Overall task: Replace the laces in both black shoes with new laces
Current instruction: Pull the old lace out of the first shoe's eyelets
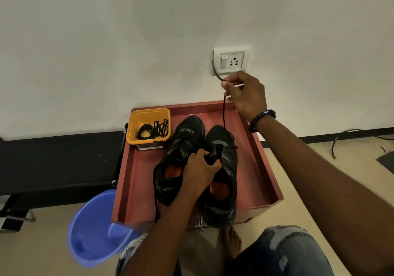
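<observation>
Step in hand: unlacing. Right hand pinches old lace taut above right shoe; left hand grips its tongue. Both shoes sit mid-tray. Judgement: pull straight up, steady shoe. New laces in yellow tub at 10 o'clock; left shoe crowds alongside; blue basin at 8.

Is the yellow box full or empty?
Neither: the yellow box holds a small tangle of black laces on its bottom, with much of its yellow inside still showing above them.
</observation>
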`<state>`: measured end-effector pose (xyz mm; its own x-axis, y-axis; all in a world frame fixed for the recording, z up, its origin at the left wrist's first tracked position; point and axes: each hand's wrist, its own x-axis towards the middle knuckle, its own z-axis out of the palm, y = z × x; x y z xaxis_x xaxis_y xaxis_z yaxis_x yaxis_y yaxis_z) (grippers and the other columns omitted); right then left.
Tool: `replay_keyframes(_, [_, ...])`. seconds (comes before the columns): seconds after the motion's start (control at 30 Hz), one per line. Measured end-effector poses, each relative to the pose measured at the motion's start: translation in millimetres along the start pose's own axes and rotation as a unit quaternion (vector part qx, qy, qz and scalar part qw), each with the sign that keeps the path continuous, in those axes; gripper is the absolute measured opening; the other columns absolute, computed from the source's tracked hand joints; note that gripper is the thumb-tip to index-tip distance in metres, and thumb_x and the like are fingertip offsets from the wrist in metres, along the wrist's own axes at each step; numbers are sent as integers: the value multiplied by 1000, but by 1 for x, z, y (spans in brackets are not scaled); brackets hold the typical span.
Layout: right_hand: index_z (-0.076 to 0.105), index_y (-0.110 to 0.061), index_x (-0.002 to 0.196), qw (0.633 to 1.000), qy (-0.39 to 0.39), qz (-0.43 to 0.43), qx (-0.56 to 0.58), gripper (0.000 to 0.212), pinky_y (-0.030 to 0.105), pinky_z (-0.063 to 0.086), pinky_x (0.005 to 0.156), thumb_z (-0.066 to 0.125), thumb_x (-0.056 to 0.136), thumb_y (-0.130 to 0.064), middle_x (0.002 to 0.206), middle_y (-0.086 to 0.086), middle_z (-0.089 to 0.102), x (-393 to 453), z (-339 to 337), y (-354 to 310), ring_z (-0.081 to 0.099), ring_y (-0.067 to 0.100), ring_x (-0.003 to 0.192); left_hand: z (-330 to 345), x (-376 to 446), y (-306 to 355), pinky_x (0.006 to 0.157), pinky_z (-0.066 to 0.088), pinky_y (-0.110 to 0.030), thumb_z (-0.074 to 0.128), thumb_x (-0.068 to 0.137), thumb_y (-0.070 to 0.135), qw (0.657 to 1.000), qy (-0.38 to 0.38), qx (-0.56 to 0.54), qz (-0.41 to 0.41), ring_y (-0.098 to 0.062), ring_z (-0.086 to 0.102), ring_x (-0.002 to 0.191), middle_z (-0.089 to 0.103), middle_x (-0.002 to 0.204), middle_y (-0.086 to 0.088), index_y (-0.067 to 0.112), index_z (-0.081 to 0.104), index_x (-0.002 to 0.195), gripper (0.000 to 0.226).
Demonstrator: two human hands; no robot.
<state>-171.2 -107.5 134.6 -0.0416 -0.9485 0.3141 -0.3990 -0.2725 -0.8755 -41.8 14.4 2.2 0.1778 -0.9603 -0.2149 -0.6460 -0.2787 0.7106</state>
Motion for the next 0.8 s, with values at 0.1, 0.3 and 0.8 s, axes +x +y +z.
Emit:
replay_keyframes(0.1, [60,-20,126,975,-123,15,-182,40,28,51,92,72,88,-25,123,2,61,-1,2,22,64,17,102,-1,-3,2,93,51,-39,64,86,51,1000,1,0,-6,-22,57,109,53,120,-3,20,52,132,56])
replay_keyframes(0.3, [69,-19,108,910,-300,47,-281,16,22,49,80,64,94,-24,105,-1,65,-61,12,63,63,15,96,-2,-16,0,89,53,-41,62,87,49,1000,-2,-30,-4,-21,58,103,55,116,-2,19,54,128,51])
replay_keyframes(0.8, [62,-19,98,908,-263,-12,-327,8,25,40,70,55,97,-21,95,-2,61,-101,-11,90,59,17,86,-3,-13,24,93,45,-44,46,101,29,984,-41,169,24,-37,51,121,38,143,-17,14,22,149,56])
